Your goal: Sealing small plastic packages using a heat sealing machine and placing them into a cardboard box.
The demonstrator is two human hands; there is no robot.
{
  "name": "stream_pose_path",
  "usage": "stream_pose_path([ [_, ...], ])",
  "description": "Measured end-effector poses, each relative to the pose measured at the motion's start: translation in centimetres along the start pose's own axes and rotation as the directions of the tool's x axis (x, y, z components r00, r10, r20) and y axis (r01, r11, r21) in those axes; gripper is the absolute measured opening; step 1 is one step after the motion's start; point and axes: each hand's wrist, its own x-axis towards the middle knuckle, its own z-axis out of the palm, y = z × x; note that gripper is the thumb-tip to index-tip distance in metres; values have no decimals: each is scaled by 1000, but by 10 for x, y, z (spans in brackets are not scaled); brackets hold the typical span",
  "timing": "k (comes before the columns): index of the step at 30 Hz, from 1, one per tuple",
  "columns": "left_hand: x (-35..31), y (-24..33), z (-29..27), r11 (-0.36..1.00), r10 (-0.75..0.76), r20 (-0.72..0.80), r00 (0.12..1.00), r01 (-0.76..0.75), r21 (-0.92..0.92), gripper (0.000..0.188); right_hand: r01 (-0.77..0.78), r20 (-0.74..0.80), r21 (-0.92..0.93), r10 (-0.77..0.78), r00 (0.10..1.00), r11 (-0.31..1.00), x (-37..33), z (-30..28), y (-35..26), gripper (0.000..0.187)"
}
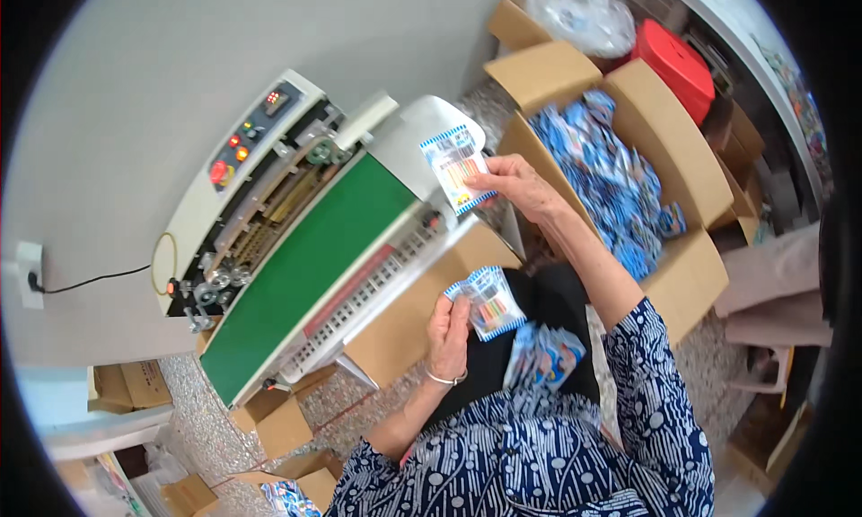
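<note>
My right hand (518,183) pinches the edge of a small blue-and-white packet (454,164) with a clear window and coloured sticks inside. That packet is held over the white end plate (404,144) of a sealing machine with a green belt (305,275). Lower down, my left hand (447,337) grips the corner of a second packet (496,309) of the same kind, above my lap. More packets (545,355) lie in a pile on my lap. What exactly the sticks are is too small to tell.
A large open carton (691,176) full of blue packets (602,176) stands at my right. Behind it are a red plastic stool (673,68) and clear plastic bags (584,19). The machine's control panel (260,127) has lit lamps. A smaller carton (319,481) sits at the lower left.
</note>
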Motion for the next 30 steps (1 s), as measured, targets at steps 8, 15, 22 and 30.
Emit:
stream_pose_path([
  [8,13,26,-22,933,-96,14,995,95,-347,22,-88,60,-67,92,994,994,108,32,-10,25],
  [15,14,32,-28,942,-197,81,977,212,-260,28,-230,32,-112,235,971,967,150,62,-6,21],
  [22,17,27,-41,952,-165,54,985,174,-251,26,-268,98,-253,300,949,930,170,89,-1,20],
  [30,62,61,-44,961,-89,-105,991,57,-272,30,193,145,-707,-127,981,680,161,125,2,31],
])
